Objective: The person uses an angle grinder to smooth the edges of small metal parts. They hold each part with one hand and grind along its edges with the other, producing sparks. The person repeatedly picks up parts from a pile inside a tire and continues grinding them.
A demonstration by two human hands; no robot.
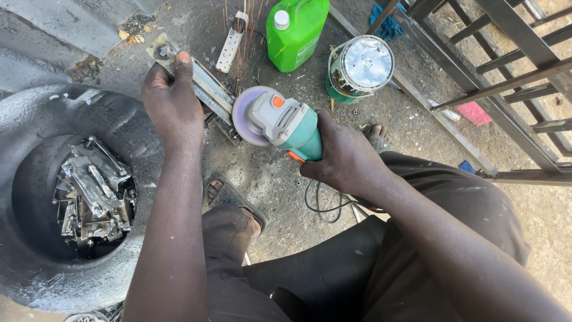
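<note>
My right hand (345,158) grips a teal and grey angle grinder (286,122) by its body. Its round disc (245,113) stands against a long flat metal piece (205,83), and thin sparks rise from that spot toward the top of the view. My left hand (173,98) presses down on the metal piece and holds it on the ground. The grinder's black cable (322,206) loops on the ground under my right wrist.
An old tyre (36,119) at the left holds several cut metal parts (92,194). A green plastic jug (296,30), a tin can (360,65) and a white power strip (231,48) lie beyond the grinder. A dark metal gate frame (506,77) lies at the right. My sandalled foot (229,200) is below.
</note>
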